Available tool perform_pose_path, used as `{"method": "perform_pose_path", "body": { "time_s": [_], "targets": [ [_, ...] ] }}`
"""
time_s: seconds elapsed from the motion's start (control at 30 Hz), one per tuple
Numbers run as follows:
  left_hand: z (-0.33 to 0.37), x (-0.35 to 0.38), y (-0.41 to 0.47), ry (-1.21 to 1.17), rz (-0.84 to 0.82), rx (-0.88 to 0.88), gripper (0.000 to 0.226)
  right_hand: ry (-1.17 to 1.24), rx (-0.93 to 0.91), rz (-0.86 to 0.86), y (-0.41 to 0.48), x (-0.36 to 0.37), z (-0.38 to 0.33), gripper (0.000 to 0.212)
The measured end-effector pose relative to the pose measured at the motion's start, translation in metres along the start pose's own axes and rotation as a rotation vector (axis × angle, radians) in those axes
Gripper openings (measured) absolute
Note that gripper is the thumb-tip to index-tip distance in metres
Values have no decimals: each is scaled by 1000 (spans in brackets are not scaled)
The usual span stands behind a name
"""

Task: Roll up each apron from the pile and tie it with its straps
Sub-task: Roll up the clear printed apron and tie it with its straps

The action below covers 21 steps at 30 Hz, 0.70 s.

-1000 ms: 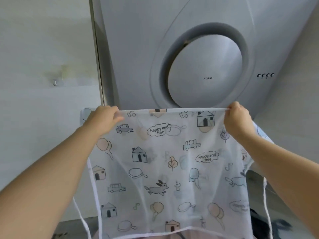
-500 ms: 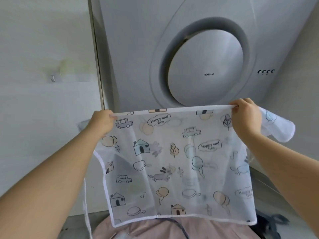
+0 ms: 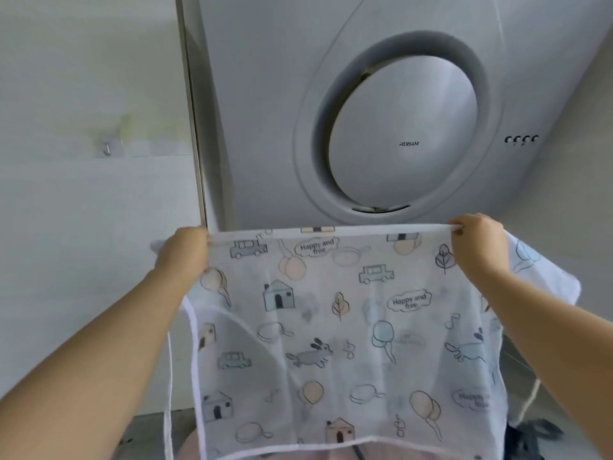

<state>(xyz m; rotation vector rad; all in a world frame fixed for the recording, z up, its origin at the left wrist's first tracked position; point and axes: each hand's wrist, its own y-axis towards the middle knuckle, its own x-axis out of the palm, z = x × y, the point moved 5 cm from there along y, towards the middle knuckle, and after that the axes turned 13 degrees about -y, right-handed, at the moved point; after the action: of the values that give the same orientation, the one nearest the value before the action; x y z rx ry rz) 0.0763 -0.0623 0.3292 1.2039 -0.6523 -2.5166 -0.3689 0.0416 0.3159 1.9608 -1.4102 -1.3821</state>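
1. A grey range hood (image 3: 265, 94) fills most of the upper view. It carries a big round silver disc (image 3: 403, 127) set in a darker oval ring, with the word ROBAM printed low on the disc.

2. To the left of the hood runs a pale wall (image 3: 83, 210), parted from it by a thin metal strip. A yellowish stain marks the wall high up.

3. The apron (image 3: 331, 327) hangs spread out in mid-air in front of the hood's lower edge, held up by its top hem, which is pulled into a nearly straight line between the two hands. The cloth is thin and white, half see-through, printed with small houses, cars, balloons, leaves, running rabbits and clouds that read "Happy and free". Its lower hem hangs near the bottom of the view, over something pinkish that I cannot make out.

4. Part of the apron folds away behind the right forearm, out to the right side.

5. The left hand (image 3: 185, 252) is closed around the apron's upper left corner, knuckles toward the camera.

6. The right hand (image 3: 479, 242) pinches the top hem near the upper right, fingers curled tight on the cloth.

7. A white strap (image 3: 169, 393) dangles from the apron's left edge, down past the bottom of the view.

8. Four small dark buttons (image 3: 521, 139) sit in a row on the hood, right of the disc.

9. A small metal hook (image 3: 106, 149) is fixed to the wall, just under the stain.
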Motion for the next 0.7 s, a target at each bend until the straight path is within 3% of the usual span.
{"method": "perform_pose_path", "body": {
  "time_s": [0.07,0.1,0.17,0.27,0.4,0.47,0.57,0.7],
  "targets": [
    [9,-3,2,83,98,77,45,18,-46,26,1,1,-14,36],
    [14,-1,0,47,99,118,40,18,-63,25,2,1,-20,35],
    [16,8,-5,-25,56,180,9,6,-76,5,1,3,-26,32],
    [11,16,-5,-132,15,141,19,-2,-45,-46,0,8,-20,28],
    [22,6,-4,-242,146,187,28,73,27,-180,-6,26,-13,27],
    [25,-1,-7,-200,211,228,38,63,-7,-206,-12,31,-12,30],
    [20,-3,-9,-45,155,292,23,38,-51,-187,-19,26,-5,30],
    [-1,-6,-21,13,175,208,22,8,-8,-199,-21,18,11,24]
  ]
}}
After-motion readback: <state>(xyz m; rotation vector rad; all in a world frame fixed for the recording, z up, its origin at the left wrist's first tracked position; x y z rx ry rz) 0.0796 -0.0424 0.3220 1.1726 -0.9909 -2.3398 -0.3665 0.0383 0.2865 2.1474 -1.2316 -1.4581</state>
